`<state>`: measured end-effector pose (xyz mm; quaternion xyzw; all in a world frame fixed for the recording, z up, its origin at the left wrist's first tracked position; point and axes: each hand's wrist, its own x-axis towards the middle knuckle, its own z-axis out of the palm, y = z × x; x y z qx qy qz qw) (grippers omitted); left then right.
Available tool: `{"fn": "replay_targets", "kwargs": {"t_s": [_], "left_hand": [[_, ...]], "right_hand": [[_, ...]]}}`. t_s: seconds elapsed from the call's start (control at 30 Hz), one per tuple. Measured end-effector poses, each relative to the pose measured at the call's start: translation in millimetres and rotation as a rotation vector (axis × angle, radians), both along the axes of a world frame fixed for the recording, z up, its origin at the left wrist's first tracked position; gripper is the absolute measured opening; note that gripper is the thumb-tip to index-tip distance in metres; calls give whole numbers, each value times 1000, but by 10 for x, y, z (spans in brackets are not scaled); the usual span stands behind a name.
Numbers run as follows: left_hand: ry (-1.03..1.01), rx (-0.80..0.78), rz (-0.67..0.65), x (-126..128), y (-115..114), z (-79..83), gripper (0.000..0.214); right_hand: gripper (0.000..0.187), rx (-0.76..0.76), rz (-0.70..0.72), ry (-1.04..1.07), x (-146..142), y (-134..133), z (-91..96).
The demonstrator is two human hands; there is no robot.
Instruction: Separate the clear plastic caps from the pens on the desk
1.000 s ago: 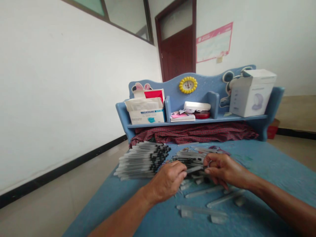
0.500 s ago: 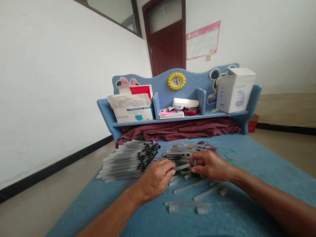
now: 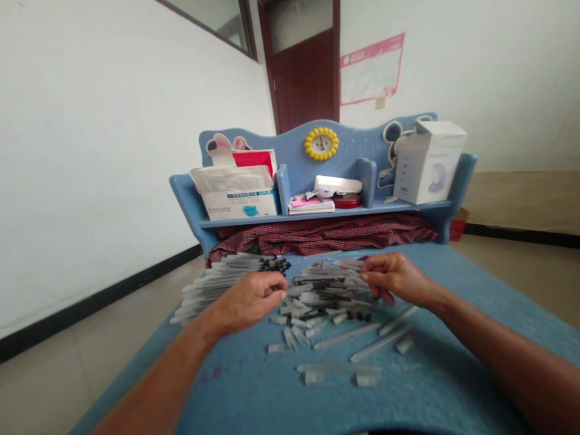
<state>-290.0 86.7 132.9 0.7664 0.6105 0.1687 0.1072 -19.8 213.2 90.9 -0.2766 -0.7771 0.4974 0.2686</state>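
Note:
My left hand is over the right side of a stack of clear pen barrels with black ends. Its fingers are curled closed, and what they hold, if anything, is hidden. My right hand reaches to the right edge of a loose pile of pen parts, thumb and forefinger pinched together. Whatever sits in that pinch is too small to make out. Between the hands lie black refills, clear caps and small black plugs. Nearer me, a few clear barrels lie apart.
The blue table carries a raised shelf at its back. On it stand a mask box, a stack of papers, a red round tin and a white carton. Checked cloth is bunched beneath.
My hands were close together over the pile with a clear barrel between them. They have moved apart, the left toward the stack, the right to the pile's far right side.

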Motion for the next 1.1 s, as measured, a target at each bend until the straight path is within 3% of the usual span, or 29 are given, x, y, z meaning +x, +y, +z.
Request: {"fn": "replay_targets", "kwargs": {"t_s": [0.17, 0.27, 0.4, 0.53, 0.73, 0.87, 1.1], "left_hand": [[7, 158, 236, -258, 43, 97, 20], [5, 191, 254, -226, 66, 46, 20], [16, 182, 112, -3, 60, -70, 18], [29, 221, -89, 259, 11, -180, 16], [39, 258, -265, 537, -90, -269, 16], [106, 194, -289, 512, -132, -181, 14], [130, 47, -166, 290, -167, 153, 22]], "right_hand": [[21, -19, -40, -1, 61, 109, -15], [20, 28, 0, -130, 31, 71, -26], [22, 210, 16, -295, 2, 25, -2], [32, 483, -40, -274, -9, -51, 45], [30, 635, 163, -254, -143, -405, 86], [23, 717, 243, -321, -196, -507, 110], [20, 590, 148, -222, -126, -381, 251]]}}
